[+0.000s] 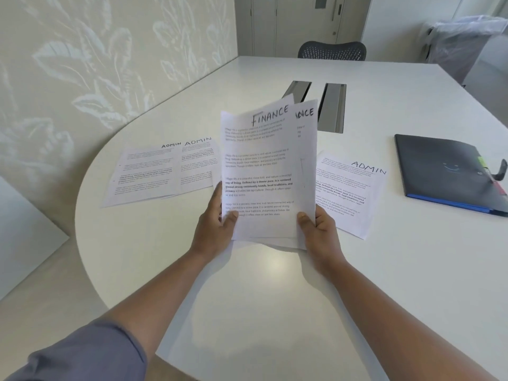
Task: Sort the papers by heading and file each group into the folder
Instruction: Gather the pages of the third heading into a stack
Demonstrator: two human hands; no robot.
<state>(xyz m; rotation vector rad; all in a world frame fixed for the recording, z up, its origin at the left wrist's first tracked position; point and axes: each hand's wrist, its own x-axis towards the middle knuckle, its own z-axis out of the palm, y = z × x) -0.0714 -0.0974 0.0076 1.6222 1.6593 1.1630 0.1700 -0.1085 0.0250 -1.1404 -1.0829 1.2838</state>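
Overhead, fanned FINANCE papers (pixel 264 171), hand-lettered

I count at least two FINANCE sheets (pixel 268 171) held up above the table (pixel 275 298), and more may sit behind them. Three ADMIN sheets lie flat: two overlapping ADMIN sheets (pixel 162 171) at left, one single ADMIN sheet (pixel 354 188) at right. I record one dark folder (pixel 445 171), two metal slots (pixel 330 105), one chair (pixel 332 50), two hands.

We have one wide-angle view, worn on the head. It looks forward and down, close over the desk (pixel 275 284).
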